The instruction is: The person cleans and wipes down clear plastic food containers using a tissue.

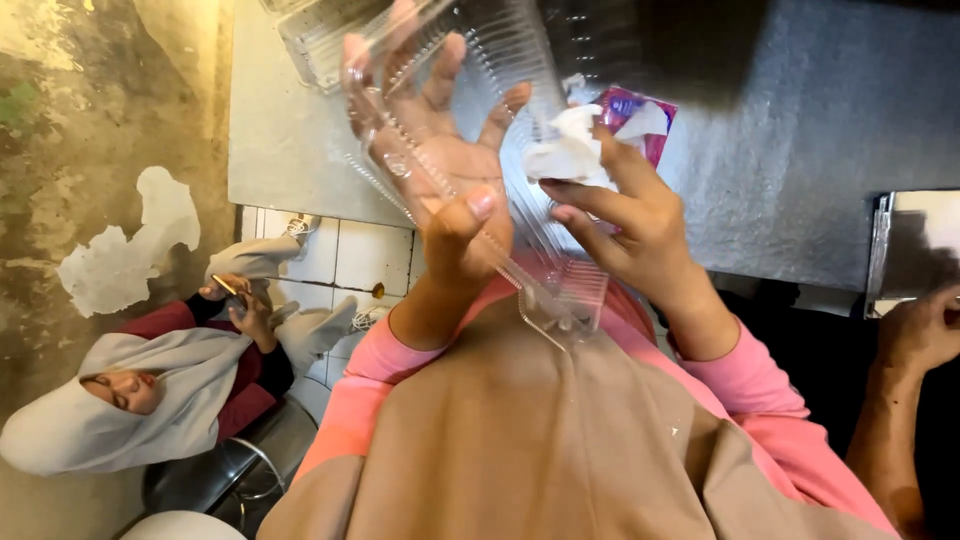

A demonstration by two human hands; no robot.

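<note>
- Nearest the camera, the left hand [440,180] is spread wide, palm up and fingers fanned, with the thumb hooked over the near edge of a clear plastic clamshell container [480,150].
- The container sits in the air above the person's lap, tilted, well clear of the grey surface [780,150] beyond it.
- It looks very light and thin-walled: ribbed plastic that flexes and probably crackles, and likely slick where it is smooth.
- Squeeze too hard and the walls could buckle, I'd say; the ribbed rim and the hinged corner look like the stiffest places to take hold of it.
- The right hand [640,225] is partly curled, fingers pinching a crumpled white tissue [570,150] against the inside of the container.
- The tissue is soft and weightless, bunched up, and gives under any grip.
- Further off, a pink tissue pack [650,120] lies on the surface, just behind the right hand.
- At the far left edge of the surface, more clear containers [320,35] rest stacked.
- A metal tray [920,240] sits at the right edge, with another person's hand [925,330] beside it.
</note>
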